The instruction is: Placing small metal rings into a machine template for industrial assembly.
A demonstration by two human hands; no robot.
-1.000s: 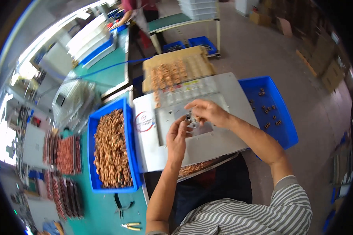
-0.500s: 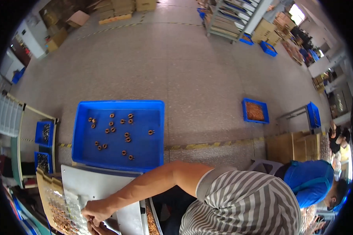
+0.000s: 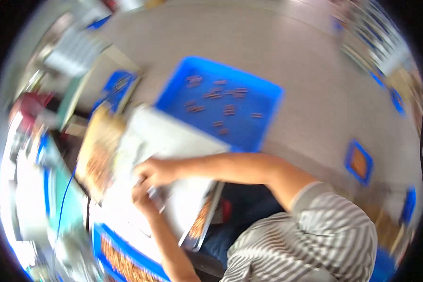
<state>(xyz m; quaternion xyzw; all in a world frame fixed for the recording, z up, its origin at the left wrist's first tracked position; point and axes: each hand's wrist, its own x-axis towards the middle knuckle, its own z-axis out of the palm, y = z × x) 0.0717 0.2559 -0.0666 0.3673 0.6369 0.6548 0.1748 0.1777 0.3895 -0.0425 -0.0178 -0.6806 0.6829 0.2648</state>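
My right hand and my left hand meet over a pale metal work plate. Both are closed, with their fingertips close together, but blur hides whatever is between them. A greyish metallic shape shows just beside my left hand; its kind is unclear. Left of my hands, small copper-coloured parts lie heaped on a tan board. Past the plate's far edge stands a large blue tray with several small copper-coloured rings spread in it.
A narrow metal trough of copper-coloured pieces runs along the plate's right side. Another blue bin full of such pieces is at the near left. A small blue bin sits on the floor at right; a rack stands far right.
The view has swung, so the bench and large tray sit further right and the near-left bin now shows. My left forearm has come into sight. Both hands remain together over the plate.
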